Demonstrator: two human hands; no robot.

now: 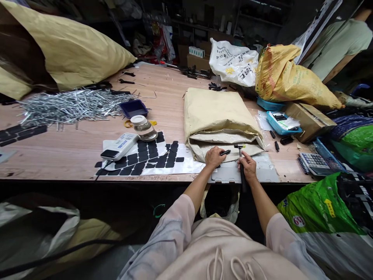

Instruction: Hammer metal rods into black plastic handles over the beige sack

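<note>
Near the table's front edge, my left hand [215, 157] is closed around a small black cylindrical piece [225, 153] that points to the right. To its right, my right hand [248, 166] grips a small hammer [240, 155] with a black handle and a metal head, one face yellowish. The hammer's head is up, its handle hanging down past the table edge. Just behind both hands lies a folded tan paper sack [215, 111], its open mouth toward me. Under the hands a grey flat sheet [253, 171] covers the table edge.
At left are a heap of metal rods [72, 107], a dark blue tray [134, 108], a jar of clear liquid [144, 128] and black adhesive pads [140, 155]. At right stand a blue basket [284, 123], a cardboard box [310, 120] and a calculator [316, 163]. Another person [339, 42] stands behind.
</note>
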